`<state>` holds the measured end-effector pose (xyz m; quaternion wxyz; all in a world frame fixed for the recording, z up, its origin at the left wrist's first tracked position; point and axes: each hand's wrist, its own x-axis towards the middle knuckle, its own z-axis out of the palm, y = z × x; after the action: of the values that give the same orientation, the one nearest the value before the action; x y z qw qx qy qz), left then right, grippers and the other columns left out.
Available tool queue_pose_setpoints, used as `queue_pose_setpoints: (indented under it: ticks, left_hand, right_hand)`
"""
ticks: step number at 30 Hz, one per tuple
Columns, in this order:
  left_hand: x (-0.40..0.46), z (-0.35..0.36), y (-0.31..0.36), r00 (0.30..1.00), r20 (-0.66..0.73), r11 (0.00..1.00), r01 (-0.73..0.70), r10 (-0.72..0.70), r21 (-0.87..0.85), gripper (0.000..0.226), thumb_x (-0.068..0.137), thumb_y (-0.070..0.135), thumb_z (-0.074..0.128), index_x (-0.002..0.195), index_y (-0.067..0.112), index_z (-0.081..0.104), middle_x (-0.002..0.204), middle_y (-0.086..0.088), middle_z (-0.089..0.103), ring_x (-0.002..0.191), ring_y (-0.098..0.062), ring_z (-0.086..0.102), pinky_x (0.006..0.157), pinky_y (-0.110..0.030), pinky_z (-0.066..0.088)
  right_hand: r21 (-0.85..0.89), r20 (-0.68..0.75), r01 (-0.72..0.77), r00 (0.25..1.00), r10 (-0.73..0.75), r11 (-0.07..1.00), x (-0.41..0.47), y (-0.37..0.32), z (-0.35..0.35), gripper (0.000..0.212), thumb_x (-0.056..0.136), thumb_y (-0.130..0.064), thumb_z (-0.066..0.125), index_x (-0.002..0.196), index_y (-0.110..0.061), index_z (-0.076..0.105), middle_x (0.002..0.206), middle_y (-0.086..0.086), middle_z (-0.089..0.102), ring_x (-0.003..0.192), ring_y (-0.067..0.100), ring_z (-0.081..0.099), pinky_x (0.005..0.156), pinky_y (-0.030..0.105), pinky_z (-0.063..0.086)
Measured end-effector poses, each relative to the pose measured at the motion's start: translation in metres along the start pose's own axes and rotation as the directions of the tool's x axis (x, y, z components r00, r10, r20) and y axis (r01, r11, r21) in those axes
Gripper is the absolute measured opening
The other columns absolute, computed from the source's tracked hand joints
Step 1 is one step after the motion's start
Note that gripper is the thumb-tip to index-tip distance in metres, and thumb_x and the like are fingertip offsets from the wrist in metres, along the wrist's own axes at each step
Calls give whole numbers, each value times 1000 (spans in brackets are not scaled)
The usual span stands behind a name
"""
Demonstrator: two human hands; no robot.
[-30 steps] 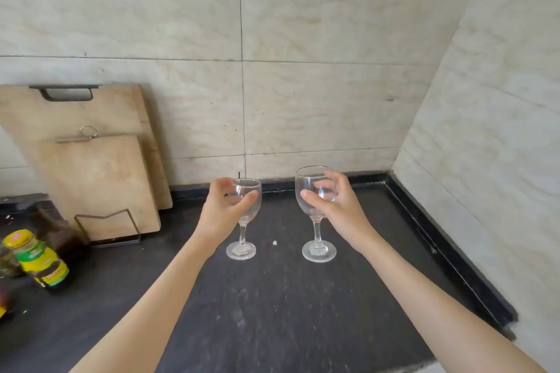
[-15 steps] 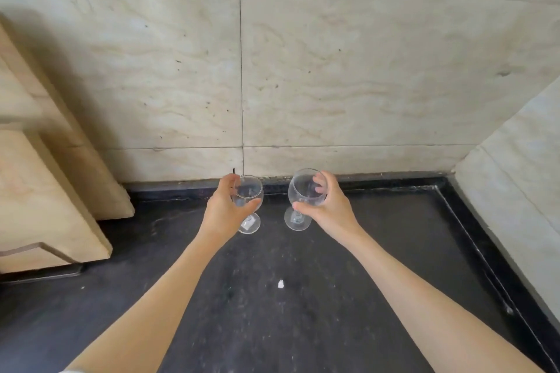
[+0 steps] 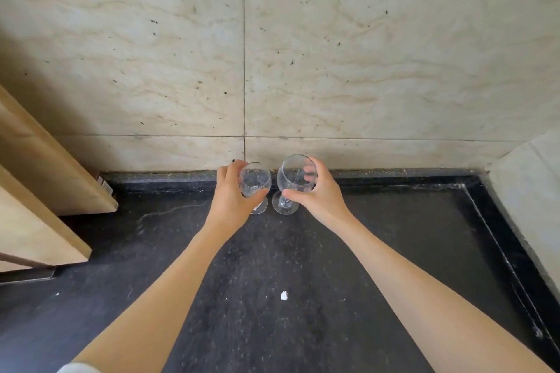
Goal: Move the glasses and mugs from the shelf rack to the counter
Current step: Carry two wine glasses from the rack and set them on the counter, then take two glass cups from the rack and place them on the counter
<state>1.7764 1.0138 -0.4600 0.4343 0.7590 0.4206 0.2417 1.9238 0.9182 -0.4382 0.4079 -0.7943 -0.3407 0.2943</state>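
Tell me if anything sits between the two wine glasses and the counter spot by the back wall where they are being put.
Nothing visible does. The left hand grips the left wine glass and the right hand grips the right wine glass, both bases low over bare dark counter. The cutting boards lean well off to the left.

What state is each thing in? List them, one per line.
Left wine glass: upright, bowl gripped by left hand.
Right wine glass: upright, bowl gripped by right hand.
Cutting boards: leaning against the wall.
Counter: dark, one white scrap lying on it.
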Motion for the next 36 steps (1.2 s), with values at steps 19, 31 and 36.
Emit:
queue_pose_setpoints:
  ticks: [19,31,36]
  left_hand:
    - [-78,-20,6,987,62,984,152,-146,-92,71,86,49,49,145,27,16,153,3,16,137,-14,26,101,-27,26]
    - [-269,-118,90,998,-56,818,21,13,574,62,93,49,29,147,29,9,158,2,10,145,-18,1,118,-42,2]
    - [-415,-152,104,971,-236,715,196,-45,671,61,92,51,30,147,31,10,157,4,13,145,-18,2,117,-44,2]
  right_hand:
    - [-96,91,-107,989,116,990,-77,18,-30,81,78,-57,57,144,-32,17,155,-9,21,139,12,25,102,29,24]
    - [-542,394,576,817,-420,613,-239,-75,-55,65,90,-51,39,146,-25,17,157,1,16,144,18,11,116,45,11]
    - [-389,551,763,642,-533,516,-324,-89,-33,66,89,-52,39,146,-28,15,157,1,14,145,19,8,116,47,10]
